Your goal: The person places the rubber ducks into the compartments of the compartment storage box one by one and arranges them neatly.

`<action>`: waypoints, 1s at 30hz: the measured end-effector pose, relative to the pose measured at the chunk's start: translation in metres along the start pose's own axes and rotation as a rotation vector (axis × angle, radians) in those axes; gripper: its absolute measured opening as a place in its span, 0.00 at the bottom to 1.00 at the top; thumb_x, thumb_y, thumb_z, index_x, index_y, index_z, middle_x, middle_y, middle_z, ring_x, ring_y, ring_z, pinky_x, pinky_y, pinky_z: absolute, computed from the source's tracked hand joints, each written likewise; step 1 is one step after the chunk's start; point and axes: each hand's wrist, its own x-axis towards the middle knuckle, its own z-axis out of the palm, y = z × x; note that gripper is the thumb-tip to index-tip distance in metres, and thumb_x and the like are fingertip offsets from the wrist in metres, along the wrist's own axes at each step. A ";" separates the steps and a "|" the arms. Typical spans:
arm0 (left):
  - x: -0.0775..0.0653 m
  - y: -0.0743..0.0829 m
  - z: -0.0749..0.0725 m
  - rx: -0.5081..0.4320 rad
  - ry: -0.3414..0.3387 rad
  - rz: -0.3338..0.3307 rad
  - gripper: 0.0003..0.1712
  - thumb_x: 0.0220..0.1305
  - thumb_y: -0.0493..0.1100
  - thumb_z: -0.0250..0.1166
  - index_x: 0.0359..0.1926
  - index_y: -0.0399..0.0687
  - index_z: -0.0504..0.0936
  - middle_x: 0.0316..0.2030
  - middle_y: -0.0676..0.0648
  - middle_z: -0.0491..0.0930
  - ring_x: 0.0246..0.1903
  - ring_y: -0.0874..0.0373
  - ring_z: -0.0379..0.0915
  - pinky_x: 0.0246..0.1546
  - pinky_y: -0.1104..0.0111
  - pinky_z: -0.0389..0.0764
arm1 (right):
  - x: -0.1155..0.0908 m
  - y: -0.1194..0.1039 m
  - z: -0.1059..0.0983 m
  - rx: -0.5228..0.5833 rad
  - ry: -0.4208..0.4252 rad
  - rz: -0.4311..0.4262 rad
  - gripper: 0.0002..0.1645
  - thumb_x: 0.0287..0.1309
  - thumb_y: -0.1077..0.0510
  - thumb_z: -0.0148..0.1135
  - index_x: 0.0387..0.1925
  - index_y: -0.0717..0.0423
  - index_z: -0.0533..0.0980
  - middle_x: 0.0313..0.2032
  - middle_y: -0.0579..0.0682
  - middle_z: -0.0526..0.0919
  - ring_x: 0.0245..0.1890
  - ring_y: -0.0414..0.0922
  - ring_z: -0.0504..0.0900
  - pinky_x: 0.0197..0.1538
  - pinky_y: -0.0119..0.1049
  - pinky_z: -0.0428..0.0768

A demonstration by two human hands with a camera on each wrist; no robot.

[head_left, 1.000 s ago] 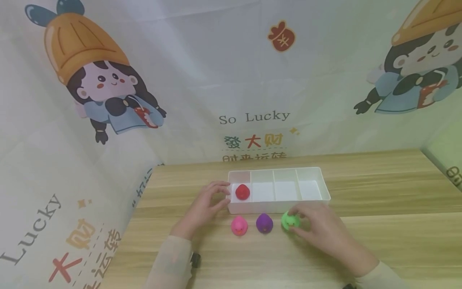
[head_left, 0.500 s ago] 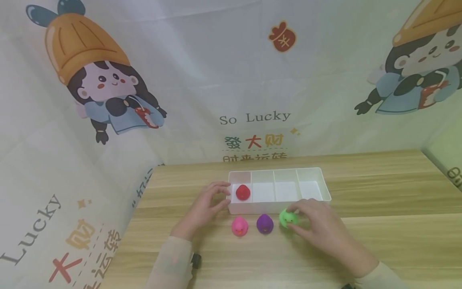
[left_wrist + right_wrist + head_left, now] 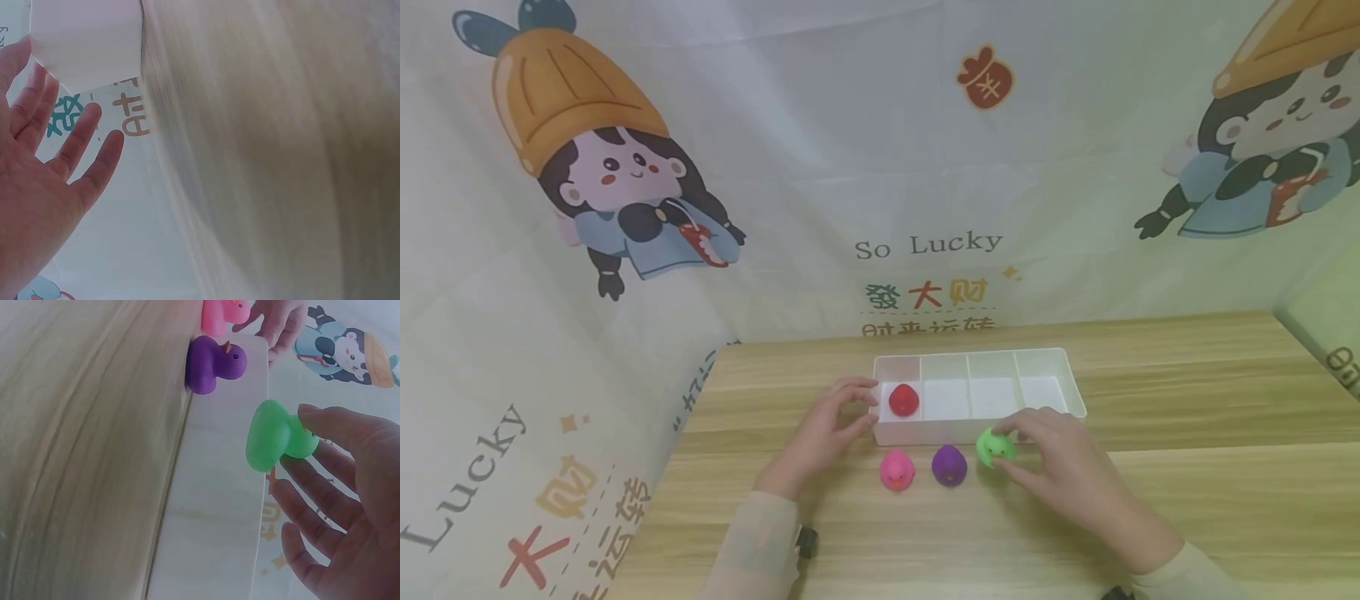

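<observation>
A green toy duck is pinched by its head between the thumb and fingers of my right hand. In the right wrist view it hangs clear of the table, in front of the long side of the white divided tray. My left hand rests its thumb and fingertips at the tray's left end, with the other fingers spread in the left wrist view. Inside the leftmost compartment sits a red toy duck. Along the tray's front stand a pink toy duck and a purple toy duck.
The wooden table ends at the back against a printed cloth, which also hangs along the left. Thin upright dividers split the tray into compartments side by side.
My right hand has lifted the green duck off the table and carried it slightly left and toward the tray. The left hand and the other ducks have stayed in place.
</observation>
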 end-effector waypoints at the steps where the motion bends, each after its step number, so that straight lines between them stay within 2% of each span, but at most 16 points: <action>1: 0.000 0.000 0.000 0.001 -0.001 0.000 0.11 0.56 0.47 0.61 0.40 0.53 0.74 0.55 0.59 0.65 0.57 0.63 0.55 0.58 0.59 0.57 | 0.001 0.000 0.000 0.004 0.002 -0.003 0.20 0.39 0.45 0.69 0.38 0.43 0.75 0.35 0.33 0.76 0.32 0.36 0.75 0.37 0.33 0.72; 13: 0.000 -0.001 0.001 -0.016 0.012 -0.004 0.11 0.56 0.45 0.62 0.40 0.50 0.75 0.55 0.59 0.65 0.56 0.65 0.55 0.57 0.60 0.57 | 0.009 -0.004 -0.002 0.016 0.034 -0.065 0.20 0.39 0.47 0.69 0.37 0.46 0.75 0.36 0.36 0.77 0.32 0.37 0.75 0.36 0.33 0.73; 30: 0.000 0.000 0.000 -0.021 0.005 0.002 0.12 0.56 0.46 0.61 0.40 0.50 0.75 0.55 0.58 0.65 0.56 0.64 0.56 0.56 0.60 0.59 | 0.017 -0.004 -0.001 0.009 0.060 -0.073 0.19 0.39 0.47 0.69 0.36 0.45 0.75 0.36 0.36 0.78 0.32 0.37 0.74 0.35 0.33 0.71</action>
